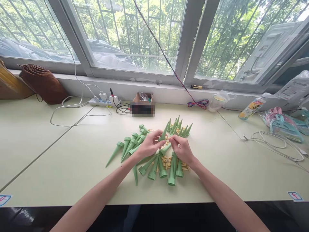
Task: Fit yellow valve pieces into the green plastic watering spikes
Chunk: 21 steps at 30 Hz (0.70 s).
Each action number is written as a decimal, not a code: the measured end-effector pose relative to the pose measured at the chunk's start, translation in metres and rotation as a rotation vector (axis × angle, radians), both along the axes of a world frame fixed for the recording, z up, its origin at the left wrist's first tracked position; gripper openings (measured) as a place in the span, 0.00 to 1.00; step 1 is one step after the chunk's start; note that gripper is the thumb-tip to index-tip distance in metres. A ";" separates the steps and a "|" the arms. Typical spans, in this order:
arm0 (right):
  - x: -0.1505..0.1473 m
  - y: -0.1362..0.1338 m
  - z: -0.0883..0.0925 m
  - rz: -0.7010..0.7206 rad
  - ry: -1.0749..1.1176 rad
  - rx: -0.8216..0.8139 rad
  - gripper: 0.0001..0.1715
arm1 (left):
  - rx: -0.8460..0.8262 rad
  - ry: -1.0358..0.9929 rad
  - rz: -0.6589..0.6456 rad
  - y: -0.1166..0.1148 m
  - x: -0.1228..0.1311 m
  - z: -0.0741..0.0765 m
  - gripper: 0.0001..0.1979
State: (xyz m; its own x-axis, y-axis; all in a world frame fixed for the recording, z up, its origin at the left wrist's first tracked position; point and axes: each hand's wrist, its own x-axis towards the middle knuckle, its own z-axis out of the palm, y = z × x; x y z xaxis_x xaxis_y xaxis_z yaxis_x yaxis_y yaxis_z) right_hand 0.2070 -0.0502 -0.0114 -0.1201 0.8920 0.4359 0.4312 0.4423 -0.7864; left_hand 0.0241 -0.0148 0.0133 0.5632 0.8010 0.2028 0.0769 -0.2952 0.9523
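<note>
My left hand [152, 143] grips a green plastic watering spike [164, 131] by its wide end, with the point tilted up. Close beside it, the fingers of my right hand [181, 147] are pinched together; a small pale yellow piece [168, 140] shows near the fingertips, but whether they hold it is unclear. Under and around both hands lie several more green spikes [154, 169], wide ends toward me. Small yellow plastic parts [166, 162] are heaped among them. To the left is a group of capped green spikes [131, 145]. Behind my hands, several spikes [178, 126] point upward.
Along the window wall stand a brown drawstring bag [44, 84], a power strip [105, 102], and a small cardboard box [143, 97]. Toward the right are a plastic bag [218, 100], a spray bottle [254, 106], packed pink and teal items [285, 124], and a coiled white cable [277, 145].
</note>
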 end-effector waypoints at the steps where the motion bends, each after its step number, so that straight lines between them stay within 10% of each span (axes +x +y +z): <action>1: 0.000 0.000 0.000 0.001 0.002 -0.008 0.20 | -0.005 -0.003 -0.004 0.000 0.000 0.000 0.13; 21: -0.001 -0.001 -0.002 0.028 0.025 0.030 0.13 | -0.053 -0.035 -0.038 0.000 -0.001 0.001 0.10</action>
State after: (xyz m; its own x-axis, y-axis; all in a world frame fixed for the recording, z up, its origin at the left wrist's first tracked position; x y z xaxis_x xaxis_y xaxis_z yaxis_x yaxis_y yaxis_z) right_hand 0.2058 -0.0508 -0.0131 -0.1337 0.8750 0.4653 0.3987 0.4774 -0.7831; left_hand 0.0234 -0.0149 0.0147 0.5870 0.7892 0.1806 0.0333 -0.2465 0.9686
